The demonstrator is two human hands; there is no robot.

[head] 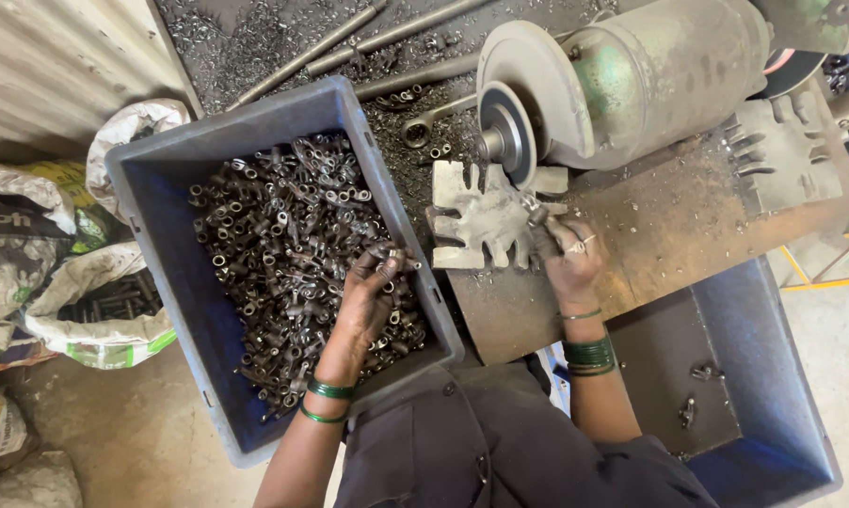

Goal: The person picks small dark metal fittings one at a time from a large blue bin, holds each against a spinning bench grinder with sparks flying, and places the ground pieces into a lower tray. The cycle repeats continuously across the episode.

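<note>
The bench grinder [632, 80] lay across the top of the view, its grey motor drum pointing left toward a round grinding wheel [507, 136]. Below the wheel sat a rusty steel bench plate [669, 226], and on it a pale notched fixture plate [481, 221] with finger-like slots, just under the wheel's edge. To the left stood a large blue-grey plastic crate [175, 169], heaped with small dark metal ring-ended parts [283, 245]; a second blue bin [773, 414] at lower right held only a few pieces.

The right hand [570, 259] was clenched around one small part [537, 214], pressing its tip at the wheel's lower rim, resting against the fixture — a good habit, judged from here, since the fixture took the load and kept the angle steady. A light, even contact with the fingers behind the fixture's edge and clear of the wheel would suit this step best; the green bangles [589, 355] sat well back at the wrist.

The left hand [373, 292] was down in the crate, fingers curled on the heap and seemingly pinching a piece — whether it truly gripped one could not be told. Picking one part at a time, ring end oriented ready for handover, would keep the grinding hand from fumbling near the wheel.
</note>
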